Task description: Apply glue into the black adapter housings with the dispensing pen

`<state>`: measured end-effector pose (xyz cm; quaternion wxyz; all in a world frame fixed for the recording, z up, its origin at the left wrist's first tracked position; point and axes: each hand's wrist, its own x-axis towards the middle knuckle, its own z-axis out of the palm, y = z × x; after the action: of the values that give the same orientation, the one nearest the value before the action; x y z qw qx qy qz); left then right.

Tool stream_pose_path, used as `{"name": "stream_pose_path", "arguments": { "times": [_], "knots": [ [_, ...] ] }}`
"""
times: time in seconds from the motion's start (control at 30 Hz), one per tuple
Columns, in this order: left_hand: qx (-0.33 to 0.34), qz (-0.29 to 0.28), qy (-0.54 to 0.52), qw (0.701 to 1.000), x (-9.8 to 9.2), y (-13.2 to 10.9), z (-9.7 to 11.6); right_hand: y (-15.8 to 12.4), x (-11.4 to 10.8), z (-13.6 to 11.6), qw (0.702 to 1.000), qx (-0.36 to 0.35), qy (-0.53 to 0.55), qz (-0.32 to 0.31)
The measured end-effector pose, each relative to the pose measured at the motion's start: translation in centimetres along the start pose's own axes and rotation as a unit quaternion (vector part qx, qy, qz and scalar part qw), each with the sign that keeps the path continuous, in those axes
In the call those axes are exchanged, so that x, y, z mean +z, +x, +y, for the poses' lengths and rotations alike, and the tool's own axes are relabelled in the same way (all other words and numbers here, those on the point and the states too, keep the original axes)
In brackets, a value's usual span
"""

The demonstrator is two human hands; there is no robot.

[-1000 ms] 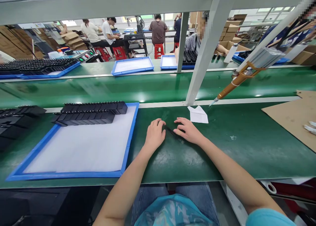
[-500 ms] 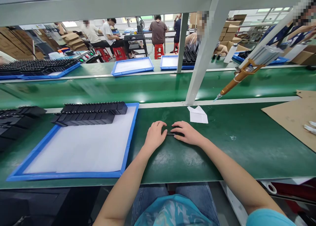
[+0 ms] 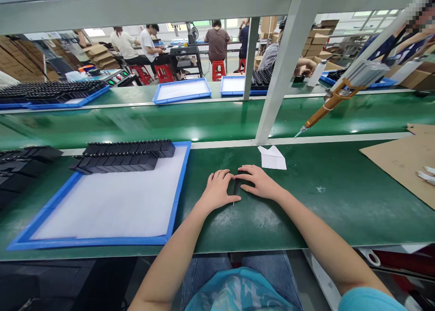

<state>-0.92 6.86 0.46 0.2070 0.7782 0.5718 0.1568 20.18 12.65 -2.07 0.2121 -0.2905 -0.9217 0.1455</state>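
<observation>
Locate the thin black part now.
The thin black part is below and right of the head view's centre, between the left hand and right hand, over the green worktop.

A scuffed, faintly glossy worktop bears a smooth plastic-looking tray, matt plastic-looking blocks, creased paper and matt cardboard.

Worktop coloured green, slim piece coloured black, tray rimmed blue at eight o'clock, shirt patterned turquoise at six.
</observation>
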Motion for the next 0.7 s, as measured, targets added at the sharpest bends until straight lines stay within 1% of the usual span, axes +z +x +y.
{"name": "stream_pose_path", "arguments": {
  "times": [0.1,0.13,0.17,0.2,0.23,0.3,0.33,0.37,0.43,0.57,0.7],
  "knots": [
    [0.000,-0.005,0.004,1.000,0.2,0.0,0.0,0.1,0.0,-0.3,1.000,-0.002,-0.002,-0.005],
    [-0.001,0.000,0.009,1.000,0.1,0.1,0.0,0.2,-0.1,-0.5,1.000,-0.001,0.000,0.001],
    [-0.009,0.021,0.017,1.000,0.0,0.2,0.0,0.3,-0.2,-0.5,1.000,0.002,0.004,0.015],
    [-0.023,0.058,0.026,0.998,-0.2,0.3,-0.1,0.4,-0.4,-0.6,0.999,0.011,0.012,0.037],
    [-0.045,0.108,0.035,0.992,-0.5,0.4,-0.2,0.5,-0.6,-0.6,0.997,0.026,0.023,0.069],
    [-0.091,0.210,0.040,0.973,-1.0,0.6,-0.4,0.7,-1.0,-0.6,0.988,0.066,0.045,0.132],
    [-0.104,0.242,0.036,0.964,-1.1,0.7,-0.6,0.7,-1.3,-0.6,0.984,0.081,0.052,0.152],
    [-0.107,0.257,0.028,0.960,-1.3,0.8,-0.7,0.7,-1.5,-0.6,0.981,0.091,0.055,0.163],
    [-0.099,0.252,0.015,0.962,-1.3,0.9,-0.9,0.6,-1.7,-0.5,0.982,0.090,0.050,0.159],
    [-0.081,0.208,-0.001,0.975,-0.8,0.9,-1.0,0.5,-1.4,-0.5,0.990,0.058,0.045,0.120],
    [-0.075,0.198,-0.015,0.977,-0.6,0.9,-0.9,0.6,-0.8,-0.6,0.995,0.026,0.044,0.090]
  ]
}}
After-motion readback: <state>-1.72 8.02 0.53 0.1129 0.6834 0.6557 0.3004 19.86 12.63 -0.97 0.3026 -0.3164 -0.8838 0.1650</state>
